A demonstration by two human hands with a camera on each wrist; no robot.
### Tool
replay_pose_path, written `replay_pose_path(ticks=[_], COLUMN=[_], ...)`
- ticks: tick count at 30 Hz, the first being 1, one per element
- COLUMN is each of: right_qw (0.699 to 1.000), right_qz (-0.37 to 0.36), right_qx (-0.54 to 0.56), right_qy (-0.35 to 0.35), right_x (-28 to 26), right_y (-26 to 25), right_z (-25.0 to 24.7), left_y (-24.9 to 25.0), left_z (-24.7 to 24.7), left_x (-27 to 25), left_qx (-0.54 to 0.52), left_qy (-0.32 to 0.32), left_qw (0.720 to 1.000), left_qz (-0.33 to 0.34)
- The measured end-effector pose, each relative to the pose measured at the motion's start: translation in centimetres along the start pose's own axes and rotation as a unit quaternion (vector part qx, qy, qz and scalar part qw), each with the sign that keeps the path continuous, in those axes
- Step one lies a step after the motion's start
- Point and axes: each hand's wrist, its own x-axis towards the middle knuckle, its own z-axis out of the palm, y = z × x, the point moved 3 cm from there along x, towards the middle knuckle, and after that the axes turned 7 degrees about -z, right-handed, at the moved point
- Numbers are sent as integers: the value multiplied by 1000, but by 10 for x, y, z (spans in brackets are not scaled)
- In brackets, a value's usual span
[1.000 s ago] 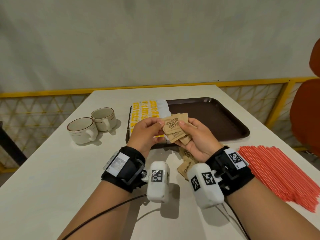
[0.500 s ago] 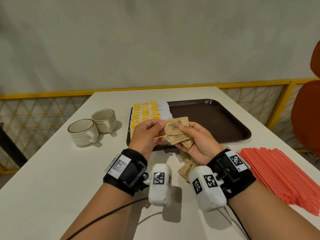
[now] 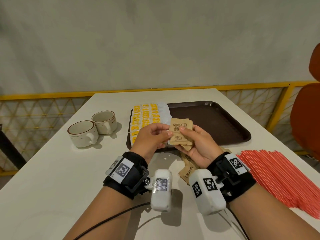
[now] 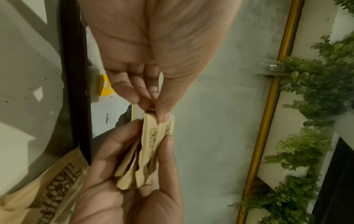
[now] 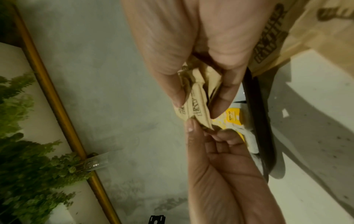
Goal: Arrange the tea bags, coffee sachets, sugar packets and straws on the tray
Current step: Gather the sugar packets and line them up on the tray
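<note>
My right hand (image 3: pixel 194 139) holds a small stack of brown sugar packets (image 3: pixel 180 129) above the near edge of the dark brown tray (image 3: pixel 216 122), thumb on top. My left hand (image 3: pixel 155 135) pinches the stack's left edge (image 4: pixel 159 128) between thumb and fingers. In the right wrist view the packets (image 5: pixel 195 103) sit fanned between both hands. Yellow and white sachets (image 3: pixel 147 116) lie in rows on the tray's left part. More brown sugar packets (image 3: pixel 187 163) lie on the table under my right wrist. Red straws (image 3: pixel 280 177) lie in a pile at the right.
Two beige cups (image 3: pixel 83 134) (image 3: pixel 104 121) stand left of the tray. The white table (image 3: pixel 52 179) ends at a yellow railing (image 3: pixel 43 97) behind. An orange chair (image 3: pixel 306 118) stands at the right edge. The tray's right part is bare.
Both hands have squared the fanned sugar packets into a neater stack and lifted it slightly. The hands stay over the tray's near edge.
</note>
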Motion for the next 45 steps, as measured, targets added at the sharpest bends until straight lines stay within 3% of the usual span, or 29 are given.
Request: replay_pose_path(ticks=[5, 12, 23, 30, 39, 45], right_qw=[999, 997, 992, 993, 999, 999], right_qz=[-32, -31, -65, -60, -39, -35], right_qx=[30, 69, 88, 79, 16, -10], right_qy=[18, 2, 57, 65, -8, -25], right_x=[2, 3, 5, 5, 4, 0], right_y=[-1, 2, -9, -15, -7, -5], right_z=[0, 4, -5, -9, -3, 1], left_y=[-1, -3, 5, 0, -5, -4], left_z=[2, 7, -7, -18, -2, 8], left_x=[-1, -3, -4, 7, 2, -4], left_qx=[18, -9, -14, -125, -173, -245], left_qy=[14, -11, -71, -20, -118, -167], left_qw=[1000, 999, 996, 988, 968, 935], left_qz=[14, -43, -45, -94, -139, -197])
